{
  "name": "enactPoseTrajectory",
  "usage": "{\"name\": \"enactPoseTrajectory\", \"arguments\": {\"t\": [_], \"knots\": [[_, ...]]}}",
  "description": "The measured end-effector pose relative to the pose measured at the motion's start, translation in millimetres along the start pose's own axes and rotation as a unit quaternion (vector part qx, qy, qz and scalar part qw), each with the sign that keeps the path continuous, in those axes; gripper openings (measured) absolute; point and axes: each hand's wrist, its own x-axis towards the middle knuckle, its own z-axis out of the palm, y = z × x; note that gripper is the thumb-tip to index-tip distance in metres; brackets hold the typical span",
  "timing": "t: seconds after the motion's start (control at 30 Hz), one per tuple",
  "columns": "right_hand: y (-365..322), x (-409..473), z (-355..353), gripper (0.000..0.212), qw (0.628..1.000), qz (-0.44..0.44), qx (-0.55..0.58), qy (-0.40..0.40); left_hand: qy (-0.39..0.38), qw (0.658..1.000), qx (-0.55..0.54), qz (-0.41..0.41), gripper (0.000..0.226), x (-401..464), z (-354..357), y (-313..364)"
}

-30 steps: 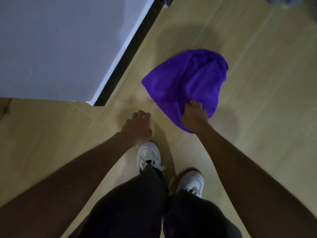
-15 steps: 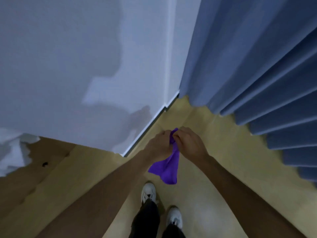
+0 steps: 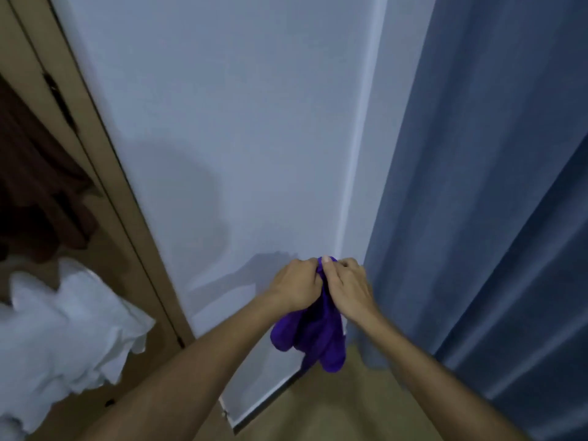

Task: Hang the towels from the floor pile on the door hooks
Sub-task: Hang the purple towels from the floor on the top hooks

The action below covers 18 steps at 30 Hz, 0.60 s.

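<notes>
Both hands are raised in front of the body and meet at the top of a purple towel (image 3: 313, 335), which hangs in the air between the two forearms. The left hand (image 3: 296, 286) has its fingers curled around the upper edge of the towel and grips it from the left side. The right hand (image 3: 348, 286) pinches the same upper edge from the right side, with the thumb on top, so the two hands touch each other or are just beside each other at the cloth. Below the hands the towel falls in loose folds, and its lowest part ends above the wooden floor (image 3: 343, 405). Behind the towel stands a pale white wall (image 3: 238, 122), with a narrow vertical edge running down to the hands. At the right side a blue curtain (image 3: 493, 202) hangs in long folds and reaches down near the floor, just beside the right hand. At the left side there is a light brown wooden door (image 3: 105, 173) in its frame, which appears slanted in this wide view. On the door a dark brown towel (image 3: 35, 186) hangs higher, and a white towel (image 3: 63, 323) hangs lower, well apart from the purple one; I cannot see the hooks under them
</notes>
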Motion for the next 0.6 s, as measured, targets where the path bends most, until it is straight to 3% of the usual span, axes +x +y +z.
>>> {"name": "enactPoseTrajectory", "arguments": {"t": [0.13, 0.27, 0.37, 0.43, 0.53, 0.6], "knots": [[-82.0, 11.4, -27.6, 0.041, 0.995, 0.052, 0.087, -0.025, 0.023, 0.996, -0.083, -0.034, 0.023, -34.3, -75.4, 15.6], [-155.3, 6.3, -47.9, 0.03, 0.974, 0.017, 0.2, -0.101, -0.026, 0.97, -0.23, -0.081, 0.016, -73.3, -137.0, 14.4], [-200.8, -3.2, -56.8, 0.027, 0.97, -0.027, 0.182, -0.16, -0.051, 0.974, -0.195, -0.107, 0.018, -108.5, -185.1, 4.3], [-231.2, -11.6, -58.4, 0.024, 0.966, -0.066, 0.152, -0.201, 0.02, 0.984, -0.117, -0.136, 0.023, -131.6, -217.9, -9.1], [-280.1, -30.2, -52.3, 0.03, 0.948, -0.131, 0.118, -0.264, 0.196, 0.969, -0.062, -0.134, 0.027, -168.0, -260.7, -37.4], [-314.3, -44.6, -46.0, 0.034, 0.935, -0.179, 0.102, -0.287, 0.187, 0.975, -0.063, -0.106, 0.04, -193.1, -281.6, -54.1]]}}
